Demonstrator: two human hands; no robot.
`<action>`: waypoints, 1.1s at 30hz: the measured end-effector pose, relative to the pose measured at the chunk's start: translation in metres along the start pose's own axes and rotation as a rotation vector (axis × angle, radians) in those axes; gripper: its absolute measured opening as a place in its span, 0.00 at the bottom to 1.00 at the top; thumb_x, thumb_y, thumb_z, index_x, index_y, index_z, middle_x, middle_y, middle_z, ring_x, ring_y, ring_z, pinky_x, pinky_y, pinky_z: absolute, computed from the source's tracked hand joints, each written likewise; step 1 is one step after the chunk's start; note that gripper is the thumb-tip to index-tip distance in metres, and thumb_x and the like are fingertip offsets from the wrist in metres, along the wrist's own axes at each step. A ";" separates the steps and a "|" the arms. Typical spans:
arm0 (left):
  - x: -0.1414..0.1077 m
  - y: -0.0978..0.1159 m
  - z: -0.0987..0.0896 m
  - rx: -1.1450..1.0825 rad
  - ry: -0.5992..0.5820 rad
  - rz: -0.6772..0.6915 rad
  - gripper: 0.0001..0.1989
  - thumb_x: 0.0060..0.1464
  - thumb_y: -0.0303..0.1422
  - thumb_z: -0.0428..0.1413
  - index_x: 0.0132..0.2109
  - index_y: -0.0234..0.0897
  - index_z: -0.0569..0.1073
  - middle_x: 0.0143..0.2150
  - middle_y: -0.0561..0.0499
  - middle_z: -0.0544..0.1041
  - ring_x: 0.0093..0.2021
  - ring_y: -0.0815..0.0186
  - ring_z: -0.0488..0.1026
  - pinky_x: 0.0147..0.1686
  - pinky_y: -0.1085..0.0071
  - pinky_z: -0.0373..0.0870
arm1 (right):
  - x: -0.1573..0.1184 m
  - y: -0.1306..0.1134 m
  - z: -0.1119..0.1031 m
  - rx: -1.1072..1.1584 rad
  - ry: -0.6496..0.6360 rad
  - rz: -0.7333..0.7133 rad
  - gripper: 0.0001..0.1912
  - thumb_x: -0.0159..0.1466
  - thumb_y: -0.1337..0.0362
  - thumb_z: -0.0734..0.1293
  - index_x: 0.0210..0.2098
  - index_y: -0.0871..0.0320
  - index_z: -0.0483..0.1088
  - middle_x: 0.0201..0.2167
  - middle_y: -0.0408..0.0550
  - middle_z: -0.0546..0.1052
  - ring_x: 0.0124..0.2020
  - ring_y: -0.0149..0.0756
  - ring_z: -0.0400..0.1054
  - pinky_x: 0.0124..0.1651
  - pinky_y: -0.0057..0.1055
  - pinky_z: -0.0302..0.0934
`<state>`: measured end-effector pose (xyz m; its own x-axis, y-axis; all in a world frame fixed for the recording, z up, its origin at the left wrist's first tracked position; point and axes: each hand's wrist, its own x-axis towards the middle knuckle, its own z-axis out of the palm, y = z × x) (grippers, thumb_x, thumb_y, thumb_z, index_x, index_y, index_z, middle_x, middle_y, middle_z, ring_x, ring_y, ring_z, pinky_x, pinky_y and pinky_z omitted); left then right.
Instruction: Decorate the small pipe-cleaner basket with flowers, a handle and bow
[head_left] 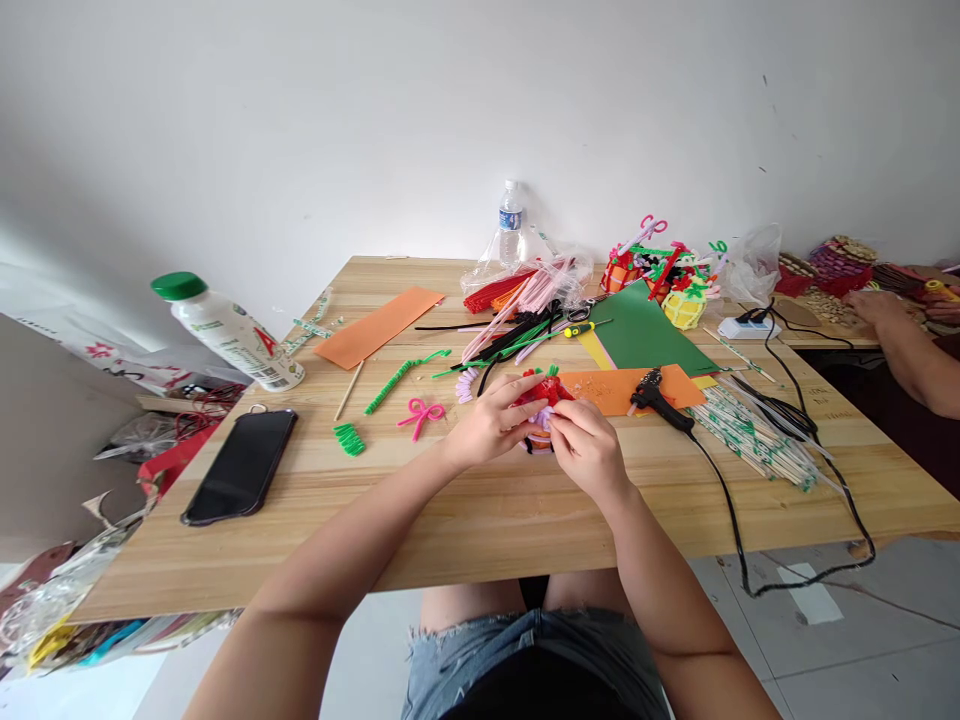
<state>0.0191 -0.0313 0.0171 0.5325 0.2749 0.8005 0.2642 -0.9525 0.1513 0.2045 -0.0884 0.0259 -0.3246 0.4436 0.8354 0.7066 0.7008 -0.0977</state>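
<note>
In the middle of the table is a small pipe-cleaner craft (553, 387), red on top with a green tip, lilac in front and orange with black below. My left hand (496, 418) is closed over its left side, fingers laid across the red and lilac part. At its right front my right hand (590, 447) pinches the lilac edge; the fingertips partly hide what they grip. Left of my hands lie a pink pipe-cleaner bow (421, 417), a coiled green pipe cleaner (349, 439) and a long green twisted one (397, 388).
A black glue gun (660, 400) rests on an orange sheet (600, 390), its cord looping off the front edge. Wrapped sticks (757, 440) lie to the right. A phone (240, 467) and white bottle (232, 335) are at left. A co-worker's arm (911, 350) is at far right.
</note>
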 end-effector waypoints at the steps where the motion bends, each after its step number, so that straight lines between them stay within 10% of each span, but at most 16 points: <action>1: 0.000 0.000 0.000 -0.001 0.000 -0.001 0.16 0.58 0.33 0.58 0.54 0.36 0.72 0.59 0.33 0.70 0.55 0.53 0.70 0.49 0.52 0.72 | 0.000 0.000 0.000 0.002 0.001 0.000 0.10 0.63 0.76 0.62 0.33 0.59 0.73 0.34 0.54 0.77 0.36 0.39 0.70 0.42 0.38 0.70; 33: -0.002 -0.001 0.000 -0.004 -0.014 -0.013 0.16 0.59 0.33 0.57 0.54 0.37 0.72 0.60 0.34 0.69 0.56 0.54 0.69 0.50 0.52 0.72 | 0.001 -0.001 0.000 0.004 0.009 -0.005 0.10 0.62 0.77 0.63 0.33 0.59 0.74 0.35 0.54 0.77 0.36 0.40 0.70 0.42 0.38 0.70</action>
<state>0.0182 -0.0311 0.0157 0.5406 0.2891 0.7900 0.2681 -0.9493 0.1639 0.2036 -0.0889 0.0268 -0.3223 0.4348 0.8409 0.7022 0.7055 -0.0957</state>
